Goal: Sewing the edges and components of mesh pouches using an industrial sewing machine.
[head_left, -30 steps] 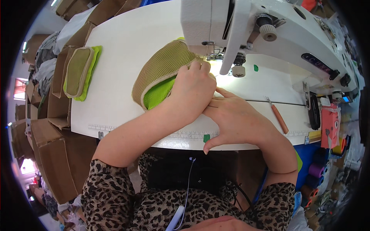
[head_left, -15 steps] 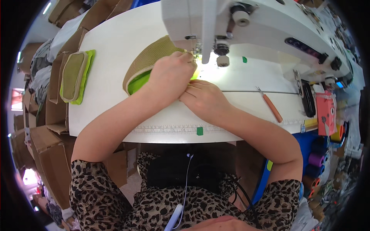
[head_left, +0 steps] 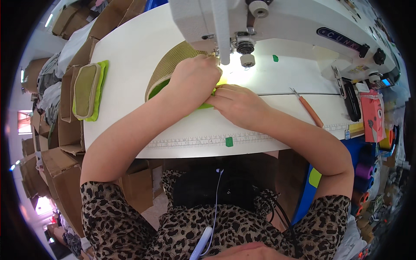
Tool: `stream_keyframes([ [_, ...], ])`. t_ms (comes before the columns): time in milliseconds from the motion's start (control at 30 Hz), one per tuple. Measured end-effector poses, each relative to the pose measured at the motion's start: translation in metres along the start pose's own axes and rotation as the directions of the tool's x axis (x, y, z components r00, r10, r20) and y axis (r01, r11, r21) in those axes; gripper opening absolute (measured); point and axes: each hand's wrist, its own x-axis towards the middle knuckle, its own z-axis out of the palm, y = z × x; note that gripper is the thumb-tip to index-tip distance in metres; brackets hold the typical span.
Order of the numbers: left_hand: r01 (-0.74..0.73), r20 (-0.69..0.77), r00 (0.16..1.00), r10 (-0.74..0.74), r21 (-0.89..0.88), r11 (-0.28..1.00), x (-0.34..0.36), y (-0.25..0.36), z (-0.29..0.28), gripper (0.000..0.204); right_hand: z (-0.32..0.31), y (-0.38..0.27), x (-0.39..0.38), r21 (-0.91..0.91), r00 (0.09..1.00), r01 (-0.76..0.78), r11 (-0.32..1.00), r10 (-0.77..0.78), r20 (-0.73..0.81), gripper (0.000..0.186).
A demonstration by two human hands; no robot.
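Both hands (head_left: 195,78) (head_left: 240,106) inside table edge (head_left: 208,155)

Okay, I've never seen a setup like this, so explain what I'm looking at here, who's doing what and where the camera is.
There's no robot here: a person works with two bare hands. The camera is worn on their head and looks down; its wide fisheye lens bends straight edges.

The big white thing is a sewing machine, standing on a white table. The left hand is on a tan mesh piece close by the lit needle area, and the right hand is at its green cloth. Fingertips are partly hidden, so I can't tell how firmly each grips.

Also on the table are a similar tan and green piece at the left, a ruler strip along the near edge, and an orange-handled tool at the right.
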Motion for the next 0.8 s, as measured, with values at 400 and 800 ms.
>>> stream_keyframes([
  [400,0.082,0.099,0.993,-0.070,-0.115,0.990,0.000,-0.012,-0.002,0.013,-0.001,-0.016,-0.001,-0.034,0.988,-0.148,0.988,0.150,0.047,0.015],
  [800,0.181,-0.024,0.981,-0.191,-0.226,0.957,-0.008,0.006,0.014,0.011,-0.002,-0.018,-0.003,-0.131,0.998,0.016,0.991,-0.008,0.055,0.009],
])
